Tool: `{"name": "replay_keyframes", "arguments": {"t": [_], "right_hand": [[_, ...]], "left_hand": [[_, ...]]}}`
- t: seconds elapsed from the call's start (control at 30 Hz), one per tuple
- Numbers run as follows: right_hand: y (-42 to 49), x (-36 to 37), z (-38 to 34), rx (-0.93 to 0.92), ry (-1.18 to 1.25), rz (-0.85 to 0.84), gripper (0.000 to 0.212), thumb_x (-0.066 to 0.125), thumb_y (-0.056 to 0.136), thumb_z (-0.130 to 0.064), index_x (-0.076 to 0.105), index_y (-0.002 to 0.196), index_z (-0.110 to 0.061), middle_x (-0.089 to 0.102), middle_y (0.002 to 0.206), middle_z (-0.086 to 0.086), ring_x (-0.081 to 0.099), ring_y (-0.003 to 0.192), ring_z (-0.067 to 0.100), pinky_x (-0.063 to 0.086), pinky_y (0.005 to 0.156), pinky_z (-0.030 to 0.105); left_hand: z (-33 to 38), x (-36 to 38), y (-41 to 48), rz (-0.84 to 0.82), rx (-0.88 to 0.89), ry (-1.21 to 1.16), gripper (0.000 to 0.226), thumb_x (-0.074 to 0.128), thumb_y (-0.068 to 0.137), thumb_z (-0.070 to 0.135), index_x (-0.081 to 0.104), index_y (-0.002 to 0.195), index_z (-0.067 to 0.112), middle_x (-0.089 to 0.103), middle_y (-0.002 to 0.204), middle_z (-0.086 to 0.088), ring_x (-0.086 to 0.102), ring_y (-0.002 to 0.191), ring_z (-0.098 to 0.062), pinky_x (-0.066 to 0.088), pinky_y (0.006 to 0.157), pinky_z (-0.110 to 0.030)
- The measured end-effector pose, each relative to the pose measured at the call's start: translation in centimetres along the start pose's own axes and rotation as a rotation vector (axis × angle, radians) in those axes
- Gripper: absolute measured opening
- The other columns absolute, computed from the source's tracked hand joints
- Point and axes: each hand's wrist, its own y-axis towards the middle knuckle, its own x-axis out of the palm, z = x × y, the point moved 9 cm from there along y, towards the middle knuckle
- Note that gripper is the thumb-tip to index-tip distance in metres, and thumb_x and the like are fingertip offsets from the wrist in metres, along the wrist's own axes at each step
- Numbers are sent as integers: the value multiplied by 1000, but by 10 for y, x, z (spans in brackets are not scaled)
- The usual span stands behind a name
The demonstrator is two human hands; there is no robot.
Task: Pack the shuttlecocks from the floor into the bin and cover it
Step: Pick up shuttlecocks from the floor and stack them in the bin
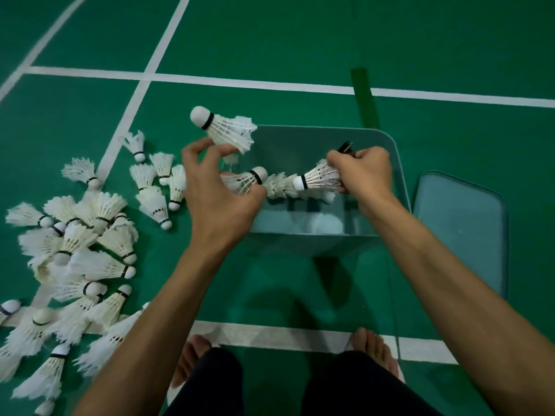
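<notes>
The left hand (219,190) has its grip closed on two: the top shuttlecock (223,130), pinched at the fingertips with its rounded white cork up, and the lower shuttlecock (246,180) under the thumb. The right hand (362,172) grips a third shuttlecock (318,177) by its feather skirt over the translucent, round-cornered teal bin (300,142). The bin's flat lid (462,229) lies just beside it on the green floor (270,40). A loose feathery pile (84,250) lies to the left.

White shuttlecocks (90,235) lie heaped left of the open bin (300,145), lid (459,232) right.
</notes>
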Motion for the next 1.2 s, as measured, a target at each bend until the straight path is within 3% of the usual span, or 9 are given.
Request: {"name": "replay_keyframes", "arguments": {"t": [0.2, 0.37, 0.5, 0.63, 0.77, 0.93, 1.07, 1.13, 1.2], "right_hand": [[29, -14, 22, 95, 111, -32, 24, 76, 76, -18, 70, 79, 5, 76, 86, 24, 64, 58, 23, 49, 49, 30], [34, -12, 32, 42, -43, -31, 35, 76, 70, -26, 68, 73, 8, 72, 78, 25, 57, 54, 20, 47, 53, 34], [32, -8, 12, -98, -105, 46, 33, 75, 70, -33, 68, 67, 0, 66, 58, 8, 55, 52, 18, 49, 55, 34], [25, 17, 9, -77, 1, -66, 37, 74, 67, -31, 66, 72, 5, 69, 69, 21, 53, 54, 17, 54, 54, 43], [15, 38, 19, -76, -13, -172, 32, 77, 69, -29, 67, 73, 1, 67, 64, 14, 56, 59, 15, 58, 61, 55], [20, 43, 36, -3, 42, -261, 35, 79, 71, -29, 67, 77, 4, 66, 65, 11, 59, 60, 18, 56, 62, 46], [25, 35, 37, -14, -26, -301, 36, 78, 80, -34, 73, 83, 1, 76, 81, 16, 68, 69, 20, 59, 73, 50], [34, 18, 28, -55, 13, -241, 18, 79, 85, -28, 77, 78, -11, 77, 74, 3, 69, 70, 15, 57, 71, 39], [44, -10, 13, -186, -116, -52, 21, 78, 84, -30, 76, 71, -13, 71, 70, -1, 62, 67, 15, 47, 66, 31]], "left_hand": [[25, 85, 17, -354, 71, 102, 70, 81, 67, 28, 55, 131, 16, 35, 147, 2, 49, 103, -9, 42, 92, -24], [14, 126, 22, -560, 134, 327, 63, 80, 61, 30, 56, 119, 22, 33, 144, 8, 64, 88, -28, 55, 76, -44], [-3, 134, 20, -588, 141, 545, 50, 80, 66, 31, 54, 106, 18, 36, 141, 6, 63, 81, -30, 49, 67, -39], [-11, 137, 24, -549, 123, 584, 62, 85, 67, 54, 58, 108, 15, 47, 133, 2, 64, 84, -31, 53, 70, -42], [-11, 151, 21, -602, 215, 700, 64, 77, 74, 62, 58, 108, 11, 50, 125, -4, 64, 84, -35, 44, 63, -38], [-24, 170, 7, -775, 229, 702, 42, 71, 87, 49, 56, 101, 12, 55, 115, -9, 62, 98, -35, 46, 74, -38], [-32, 172, 5, -856, 202, 682, 37, 66, 90, 53, 54, 95, 18, 55, 102, -5, 52, 83, -27, 45, 73, -36], [-36, 170, 6, -890, 159, 685, 36, 65, 92, 51, 46, 86, 22, 51, 96, -2, 49, 83, -26, 41, 73, -35], [-40, 168, 8, -927, 117, 695, 39, 65, 93, 49, 40, 78, 23, 50, 94, -1, 49, 85, -27, 40, 73, -35]]}}
